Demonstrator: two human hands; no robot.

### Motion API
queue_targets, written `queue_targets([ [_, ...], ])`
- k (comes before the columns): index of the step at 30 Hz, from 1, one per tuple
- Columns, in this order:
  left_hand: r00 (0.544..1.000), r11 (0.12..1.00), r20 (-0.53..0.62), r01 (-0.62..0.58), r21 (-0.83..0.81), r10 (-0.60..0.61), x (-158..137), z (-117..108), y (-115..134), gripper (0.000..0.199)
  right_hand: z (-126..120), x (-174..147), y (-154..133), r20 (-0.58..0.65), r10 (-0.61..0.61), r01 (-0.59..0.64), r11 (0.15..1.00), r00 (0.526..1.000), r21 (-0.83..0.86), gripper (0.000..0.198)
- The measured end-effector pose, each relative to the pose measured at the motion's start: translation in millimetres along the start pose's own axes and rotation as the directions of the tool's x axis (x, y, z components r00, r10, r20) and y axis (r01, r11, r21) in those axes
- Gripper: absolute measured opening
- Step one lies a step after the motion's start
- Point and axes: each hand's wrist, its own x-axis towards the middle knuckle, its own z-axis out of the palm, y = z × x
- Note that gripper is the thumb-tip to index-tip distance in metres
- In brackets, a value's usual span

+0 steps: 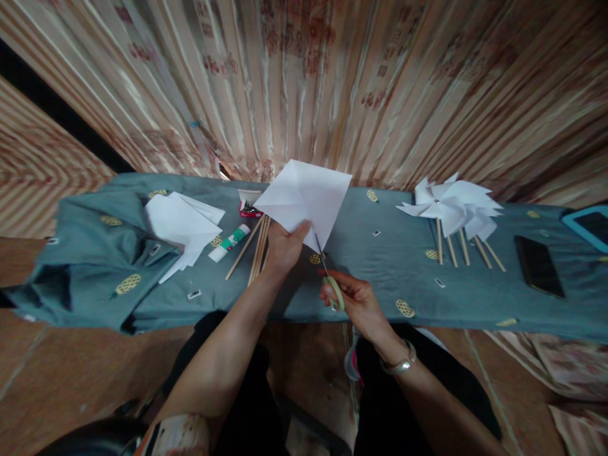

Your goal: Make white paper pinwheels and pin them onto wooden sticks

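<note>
My left hand [285, 244] grips a white square sheet of paper [308, 190] by its near edge, thumb on top; creases run across the sheet. In my right hand [351, 294] is a pair of scissors [336, 292] with pale green handles, my fingers closed round the loops. The blades point away from me and meet the sheet's near corner, just right of my left thumb. Beneath and beside my left hand lie several wooden sticks [260, 250], partly covered by the hand. A green and white glue stick [228, 243] rests left of them.
A small red box [250, 209] with metal bits stands behind the glue stick. Folded white papers [183, 221] lie at the left. White paper pinwheels [456, 206] on sticks, a dark phone [540, 266] and a blue-edged device [589, 225] are at the right. A curtain [313, 82] hangs behind the cloth-covered table [380, 266].
</note>
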Motion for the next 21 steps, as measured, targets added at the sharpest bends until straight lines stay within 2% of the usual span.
queue_targets([
  [6, 1.0, 0.998, -0.01, 0.024, -0.054, -0.024, 1.8, 0.3, -2.0, 0.025, -0.9, 0.2, 0.5, -0.007, 0.011, -0.011, 1.0, 1.0, -0.004, 0.048],
  [11, 0.998, 0.994, 0.003, 0.071, -0.081, -0.071, -0.4, -0.5, -0.7, 0.016, -2.4, 0.1, 2.6, 0.002, -0.01, 0.01, 1.0, 1.0, -0.022, 0.045],
  [21, 0.999, 0.995, 0.045, -0.017, 0.095, 0.013, -9.0, 0.8, 21.2, 0.008, -3.3, 2.1, -1.5, -0.03, -0.046, 0.045, 0.998, 0.998, -0.052, 0.047],
])
